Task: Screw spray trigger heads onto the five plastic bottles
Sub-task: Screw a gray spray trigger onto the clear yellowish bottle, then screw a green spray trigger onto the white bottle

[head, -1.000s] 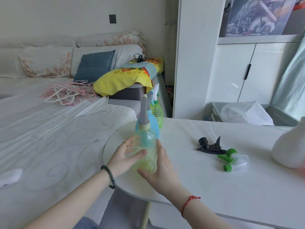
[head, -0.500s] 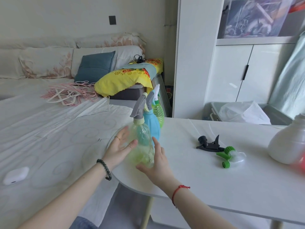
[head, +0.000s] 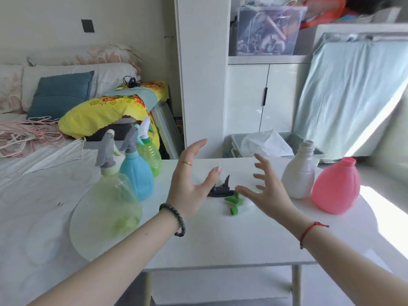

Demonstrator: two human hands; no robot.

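Bottles number five on the white table (head: pixel 220 239): three wear trigger heads, pale green (head: pixel 110 202), blue (head: pixel 136 173), green (head: pixel 150 155); white (head: pixel 298 175) and pink (head: pixel 335 188) stand uncapped; two loose heads, black (head: pixel 220 191) and green (head: pixel 234 202), lie between; left hand (head: pixel 187 188) and right hand (head: pixel 267 195) hover spread, empty.

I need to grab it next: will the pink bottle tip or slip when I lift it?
The pink bottle looks empty, with no head on, so probably light. Its wide base suggests it stands steady. The smooth rounded plastic might slip in one hand.

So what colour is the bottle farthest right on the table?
Pink bottle, its neck still without a spray head; the head view shows it.
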